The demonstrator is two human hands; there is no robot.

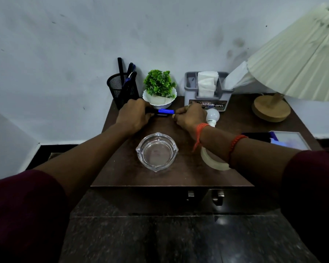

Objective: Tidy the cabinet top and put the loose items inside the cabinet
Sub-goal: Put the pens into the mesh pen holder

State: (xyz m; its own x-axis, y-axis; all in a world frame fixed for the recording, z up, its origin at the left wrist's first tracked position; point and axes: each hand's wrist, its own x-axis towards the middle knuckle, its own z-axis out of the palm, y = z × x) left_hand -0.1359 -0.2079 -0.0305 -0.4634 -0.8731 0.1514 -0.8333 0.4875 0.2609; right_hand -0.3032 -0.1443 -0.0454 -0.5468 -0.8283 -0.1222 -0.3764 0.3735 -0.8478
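A blue marker (pixel 165 111) is held level just above the brown cabinet top (pixel 122 168), in front of the plant pot. My left hand (pixel 135 114) grips its dark left end and my right hand (pixel 190 115) pinches its right end. Loose on the top lie a clear glass ashtray (pixel 157 151), a white light bulb (pixel 213 116) behind my right wrist, and a roll of tape (pixel 215 162) partly hidden under my right forearm. The cabinet's two doors are closed, their metal handles (pixel 191 194) just below the front edge.
A black mesh pen holder (pixel 118 88) with pens, a small green plant in a white pot (pixel 160 92) and a grey tissue caddy (pixel 207 92) line the back wall. A lamp with a pleated shade (pixel 296 63) stands at right. A flat tablet-like thing (pixel 285 139) lies at the right edge.
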